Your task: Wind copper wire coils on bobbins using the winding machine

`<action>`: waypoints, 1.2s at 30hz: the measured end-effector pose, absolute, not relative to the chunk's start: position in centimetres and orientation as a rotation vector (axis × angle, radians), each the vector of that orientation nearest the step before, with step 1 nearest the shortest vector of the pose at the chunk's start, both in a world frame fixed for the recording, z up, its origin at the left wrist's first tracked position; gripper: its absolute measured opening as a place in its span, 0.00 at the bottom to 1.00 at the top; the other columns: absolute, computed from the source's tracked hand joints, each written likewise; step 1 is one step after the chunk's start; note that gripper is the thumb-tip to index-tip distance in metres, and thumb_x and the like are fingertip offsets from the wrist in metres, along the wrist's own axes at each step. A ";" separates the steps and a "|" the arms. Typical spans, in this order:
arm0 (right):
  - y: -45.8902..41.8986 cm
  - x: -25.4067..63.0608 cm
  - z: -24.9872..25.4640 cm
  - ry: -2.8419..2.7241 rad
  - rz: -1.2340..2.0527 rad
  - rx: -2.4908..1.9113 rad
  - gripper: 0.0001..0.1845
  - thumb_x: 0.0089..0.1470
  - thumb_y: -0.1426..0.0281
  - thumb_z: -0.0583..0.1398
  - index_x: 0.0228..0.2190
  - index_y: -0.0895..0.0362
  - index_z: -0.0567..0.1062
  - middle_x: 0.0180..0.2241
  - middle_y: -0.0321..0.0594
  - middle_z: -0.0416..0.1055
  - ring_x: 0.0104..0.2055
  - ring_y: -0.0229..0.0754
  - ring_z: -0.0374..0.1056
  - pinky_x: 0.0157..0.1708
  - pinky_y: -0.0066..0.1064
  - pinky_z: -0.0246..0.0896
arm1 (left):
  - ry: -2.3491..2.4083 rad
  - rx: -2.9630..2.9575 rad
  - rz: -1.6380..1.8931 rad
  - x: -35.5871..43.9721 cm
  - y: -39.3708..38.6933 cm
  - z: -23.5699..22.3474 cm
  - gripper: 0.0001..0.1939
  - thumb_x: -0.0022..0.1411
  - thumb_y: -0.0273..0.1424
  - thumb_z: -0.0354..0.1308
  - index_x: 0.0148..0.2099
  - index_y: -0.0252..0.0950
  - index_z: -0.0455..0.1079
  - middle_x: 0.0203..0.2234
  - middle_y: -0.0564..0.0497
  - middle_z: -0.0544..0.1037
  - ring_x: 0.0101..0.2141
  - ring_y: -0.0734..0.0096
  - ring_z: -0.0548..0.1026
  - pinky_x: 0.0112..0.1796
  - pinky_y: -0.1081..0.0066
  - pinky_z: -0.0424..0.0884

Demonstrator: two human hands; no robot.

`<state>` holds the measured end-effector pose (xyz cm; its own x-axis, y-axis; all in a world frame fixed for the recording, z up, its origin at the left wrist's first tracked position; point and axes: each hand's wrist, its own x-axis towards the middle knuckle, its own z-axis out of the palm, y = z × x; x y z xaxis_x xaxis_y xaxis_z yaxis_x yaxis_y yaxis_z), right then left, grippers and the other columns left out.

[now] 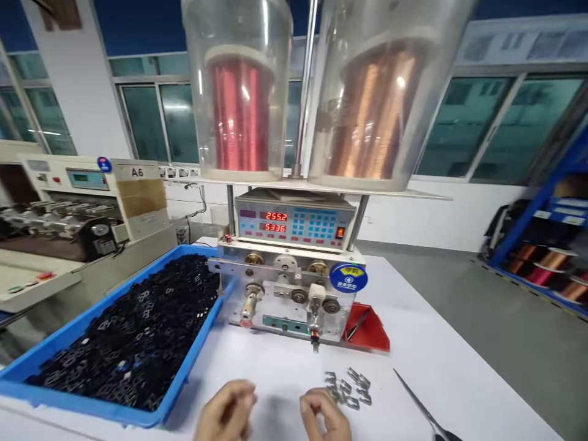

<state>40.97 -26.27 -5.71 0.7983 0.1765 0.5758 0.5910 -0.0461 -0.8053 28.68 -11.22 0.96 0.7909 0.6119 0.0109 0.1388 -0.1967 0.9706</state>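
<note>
Small metal clips [348, 388] lie in a loose pile at lower centre of the frame, on the white worktop [459, 380].
Right hand [325, 416] curled, just beside the clips; left hand [227, 411] curled, lower centre-left; can't tell if either grips anything. Winding machine [294, 269] behind, blue tray [193, 355] of black parts at left, scissors [425, 413] lower right.

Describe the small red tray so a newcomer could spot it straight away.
Find the winding machine at the middle of the white table, under two clear wire cylinders. The red tray sits against its lower right corner, holding a dark slim tool. It is far smaller than the blue bin opposite.
</note>
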 end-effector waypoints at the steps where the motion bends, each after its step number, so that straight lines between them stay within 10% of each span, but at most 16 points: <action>1: -26.9 41.7 -4.4 -0.560 -0.379 -1.594 0.17 0.53 0.60 0.56 0.18 0.54 0.69 0.20 0.35 0.64 0.22 0.39 0.61 0.23 0.29 0.59 | 0.551 1.597 0.460 31.6 -12.7 1.3 0.22 0.51 0.54 0.51 0.34 0.42 0.71 0.24 0.51 0.76 0.19 0.71 0.70 0.23 0.67 0.68; 9: -27.7 46.4 3.6 -0.583 -0.324 -1.601 0.13 0.52 0.59 0.58 0.33 0.55 0.76 0.32 0.40 0.68 0.32 0.41 0.66 0.31 0.30 0.64 | 0.413 1.132 0.206 41.4 -16.4 4.5 0.23 0.42 0.49 0.63 0.27 0.33 0.68 0.19 0.55 0.71 0.13 0.85 0.62 0.14 0.80 0.53; 29: -27.3 48.0 4.5 -0.721 -0.055 -1.507 0.09 0.48 0.63 0.61 0.23 0.54 0.77 0.38 0.42 0.64 0.48 0.47 0.59 0.48 0.35 0.54 | 0.377 0.745 0.284 42.8 -17.7 3.0 0.16 0.36 0.35 0.69 0.20 0.33 0.65 0.10 0.61 0.65 0.11 0.87 0.59 0.14 0.82 0.55; 36: -25.0 48.6 2.9 -0.267 0.434 -1.069 0.23 0.42 0.48 0.62 0.21 0.56 0.69 0.19 0.32 0.61 0.22 0.35 0.57 0.20 0.26 0.51 | 0.427 1.534 0.298 42.6 -15.4 6.1 0.13 0.45 0.33 0.61 0.17 0.35 0.61 0.10 0.58 0.66 0.12 0.83 0.58 0.16 0.78 0.52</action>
